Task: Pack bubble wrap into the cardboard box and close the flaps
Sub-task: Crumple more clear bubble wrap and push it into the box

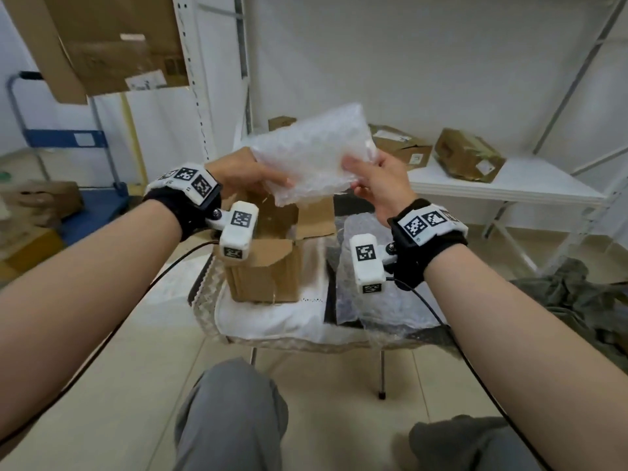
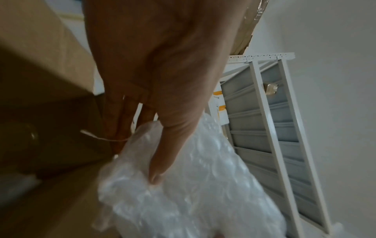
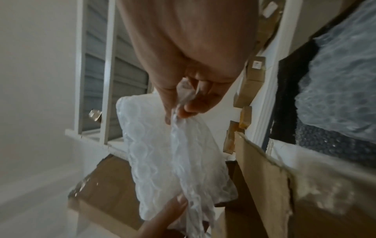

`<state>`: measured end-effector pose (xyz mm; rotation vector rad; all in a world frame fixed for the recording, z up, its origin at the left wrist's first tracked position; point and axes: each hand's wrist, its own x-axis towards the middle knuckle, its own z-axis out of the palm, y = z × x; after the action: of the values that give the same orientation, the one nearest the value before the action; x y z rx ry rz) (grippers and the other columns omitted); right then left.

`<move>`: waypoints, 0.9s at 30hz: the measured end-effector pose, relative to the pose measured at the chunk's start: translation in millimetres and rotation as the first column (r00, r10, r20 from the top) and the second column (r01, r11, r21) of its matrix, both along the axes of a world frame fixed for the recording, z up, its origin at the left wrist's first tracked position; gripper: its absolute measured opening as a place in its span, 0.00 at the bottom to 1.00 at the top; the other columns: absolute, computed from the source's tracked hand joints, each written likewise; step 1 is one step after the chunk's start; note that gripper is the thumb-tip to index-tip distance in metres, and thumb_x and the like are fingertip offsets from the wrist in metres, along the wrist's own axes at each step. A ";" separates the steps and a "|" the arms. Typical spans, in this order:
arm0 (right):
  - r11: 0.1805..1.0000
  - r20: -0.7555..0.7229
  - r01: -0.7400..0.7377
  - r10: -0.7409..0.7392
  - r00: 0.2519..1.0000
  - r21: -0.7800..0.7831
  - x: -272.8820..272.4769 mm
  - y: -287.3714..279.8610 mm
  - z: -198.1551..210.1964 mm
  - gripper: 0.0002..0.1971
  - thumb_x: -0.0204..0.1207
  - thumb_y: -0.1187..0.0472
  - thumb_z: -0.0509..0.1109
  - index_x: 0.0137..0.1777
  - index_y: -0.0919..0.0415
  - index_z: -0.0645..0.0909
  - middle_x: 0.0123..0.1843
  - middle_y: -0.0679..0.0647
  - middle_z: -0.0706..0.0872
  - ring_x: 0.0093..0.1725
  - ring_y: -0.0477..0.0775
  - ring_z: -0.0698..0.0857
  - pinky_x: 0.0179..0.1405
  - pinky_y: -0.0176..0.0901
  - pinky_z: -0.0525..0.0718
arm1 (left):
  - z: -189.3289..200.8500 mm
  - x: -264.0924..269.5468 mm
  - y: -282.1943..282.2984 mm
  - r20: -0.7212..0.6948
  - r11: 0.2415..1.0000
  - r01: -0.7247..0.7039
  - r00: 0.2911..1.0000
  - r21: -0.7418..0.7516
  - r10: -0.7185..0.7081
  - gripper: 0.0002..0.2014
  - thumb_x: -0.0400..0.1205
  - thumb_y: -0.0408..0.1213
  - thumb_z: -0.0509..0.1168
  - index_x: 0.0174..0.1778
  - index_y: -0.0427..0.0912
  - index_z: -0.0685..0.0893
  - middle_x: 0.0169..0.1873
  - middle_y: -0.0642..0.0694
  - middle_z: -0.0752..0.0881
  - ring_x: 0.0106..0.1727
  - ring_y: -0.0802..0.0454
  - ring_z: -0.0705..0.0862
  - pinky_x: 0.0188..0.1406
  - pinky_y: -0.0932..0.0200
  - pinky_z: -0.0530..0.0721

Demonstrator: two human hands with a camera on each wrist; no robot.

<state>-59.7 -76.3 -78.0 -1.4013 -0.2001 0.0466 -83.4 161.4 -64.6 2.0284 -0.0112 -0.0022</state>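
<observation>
- Grip: left hand pinches the left edge of the bubble wrap, thumb on top, fingers beneath; right hand clamps the right edge between thumb and curled fingers.
- Bubble wrap: folded clear pad, held in the air above the cardboard box. Judged very light, soft, springy, somewhat slippery; edges and corners offer the surest hold, and it should compress readily.
- Cardboard box: on the small table, flaps open, ready to receive.
- Spare bubble wrap sheet: right of the box.
- Shelf: far right, with other boxes.
</observation>
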 end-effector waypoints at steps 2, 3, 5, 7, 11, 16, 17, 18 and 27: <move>0.994 0.031 0.019 -0.016 0.999 -0.104 2.0 12.1 5.7 0.09 0.72 0.65 0.79 0.48 0.60 0.82 0.46 0.54 0.86 0.30 0.47 0.81 0.36 0.40 0.87 | -5.9 3.3 16.4 -0.020 0.999 -0.017 1.000 0.046 0.018 0.20 0.73 0.32 0.78 0.61 0.35 0.87 0.54 0.42 0.91 0.57 0.45 0.89 0.59 0.54 0.86; 0.988 0.045 0.038 -0.032 0.998 -0.152 3.6 18.3 7.8 0.08 0.72 0.65 0.78 0.48 0.62 0.82 0.47 0.54 0.86 0.33 0.50 0.83 0.40 0.44 0.89 | -8.8 5.3 24.0 -0.032 0.998 -0.029 0.999 0.058 0.031 0.20 0.73 0.32 0.78 0.61 0.35 0.86 0.55 0.42 0.91 0.57 0.46 0.89 0.56 0.56 0.87; 0.966 0.076 0.072 -0.055 0.996 -0.247 7.5 30.9 10.8 0.11 0.72 0.66 0.78 0.52 0.66 0.84 0.52 0.59 0.88 0.41 0.58 0.87 0.44 0.48 0.91 | -13.6 9.4 36.4 -0.036 0.993 -0.062 0.997 0.097 0.066 0.22 0.72 0.32 0.79 0.61 0.36 0.85 0.54 0.41 0.90 0.54 0.45 0.89 0.48 0.61 0.87; 0.943 0.108 0.093 -0.061 0.992 -0.319 12.5 41.4 11.1 0.14 0.72 0.67 0.79 0.56 0.69 0.84 0.56 0.63 0.88 0.43 0.61 0.89 0.39 0.47 0.92 | -16.4 14.8 44.1 -0.034 0.974 -0.113 0.992 0.198 0.122 0.24 0.70 0.33 0.80 0.61 0.39 0.82 0.53 0.42 0.88 0.49 0.47 0.89 0.42 0.63 0.86; 0.893 0.169 0.130 -0.061 0.984 -0.430 22.2 63.0 8.5 0.12 0.71 0.67 0.79 0.54 0.64 0.86 0.54 0.60 0.89 0.46 0.62 0.92 0.35 0.45 0.92 | -19.2 27.0 51.4 -0.043 0.892 -0.090 0.992 0.444 0.122 0.31 0.67 0.41 0.83 0.65 0.45 0.79 0.52 0.45 0.86 0.47 0.47 0.88 0.44 0.58 0.83; 0.799 0.236 0.152 -0.014 0.972 -0.582 37.4 93.8 1.0 0.08 0.71 0.66 0.80 0.37 0.54 0.85 0.45 0.57 0.90 0.39 0.57 0.90 0.39 0.55 0.92 | -17.3 38.4 53.1 -0.047 0.770 -0.040 0.995 0.637 0.091 0.26 0.66 0.54 0.81 0.56 0.48 0.86 0.50 0.48 0.88 0.51 0.45 0.84 0.53 0.55 0.80; 0.778 0.242 0.156 -0.005 0.970 -0.609 42.2 100.4 -2.3 0.09 0.71 0.65 0.80 0.36 0.53 0.85 0.44 0.56 0.90 0.39 0.57 0.90 0.40 0.56 0.92 | -16.7 41.0 54.1 -0.057 0.768 -0.036 0.994 0.640 0.094 0.25 0.65 0.54 0.81 0.54 0.48 0.86 0.49 0.47 0.88 0.50 0.45 0.85 0.52 0.55 0.81; 0.756 0.247 0.160 0.002 0.969 -0.635 46.0 106.1 -5.4 0.07 0.70 0.64 0.81 0.37 0.54 0.86 0.44 0.56 0.90 0.40 0.57 0.91 0.43 0.57 0.92 | -16.4 44.0 55.0 -0.066 0.764 -0.029 0.993 0.644 0.094 0.26 0.65 0.54 0.81 0.54 0.47 0.86 0.49 0.47 0.88 0.50 0.45 0.86 0.52 0.55 0.83; 0.573 0.309 0.219 0.063 0.949 -0.790 73.2 125.4 -18.8 0.21 0.70 0.68 0.75 0.64 0.57 0.84 0.57 0.58 0.88 0.59 0.63 0.85 0.61 0.55 0.85 | -21.8 65.4 58.6 0.018 0.689 -0.050 0.998 0.723 0.054 0.29 0.63 0.52 0.83 0.56 0.40 0.86 0.48 0.43 0.88 0.48 0.43 0.86 0.50 0.52 0.86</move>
<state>13.6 49.2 -96.8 -2.3754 -0.4083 -0.1851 -18.0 220.0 -86.5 2.8368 0.0609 0.0297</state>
